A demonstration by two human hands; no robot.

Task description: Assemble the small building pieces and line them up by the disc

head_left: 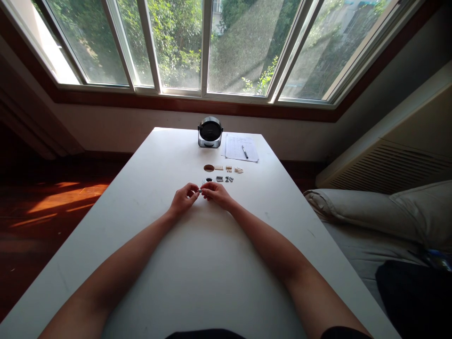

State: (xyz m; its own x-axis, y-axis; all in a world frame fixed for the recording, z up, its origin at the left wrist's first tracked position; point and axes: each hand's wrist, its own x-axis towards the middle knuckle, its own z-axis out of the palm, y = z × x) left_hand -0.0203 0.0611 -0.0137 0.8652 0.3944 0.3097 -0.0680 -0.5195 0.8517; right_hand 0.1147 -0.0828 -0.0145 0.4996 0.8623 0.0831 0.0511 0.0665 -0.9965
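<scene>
My left hand and my right hand meet over the table with their fingertips pinched together. Between them is a small dark metallic piece, too small for me to name. Just beyond my right fingers lies a round, light-rimmed dish with a dark middle, partly hidden by the hand. To its right are small dark metallic parts and a looser cluster of similar dark parts. Farther back, a brown round dish or disc sits beside rows of small gold-coloured parts.
The white table narrows away toward a window. A black round device on a stand stands at its far end. Right of that, a pen rests on written paper sheets. A cushioned seat adjoins the right side.
</scene>
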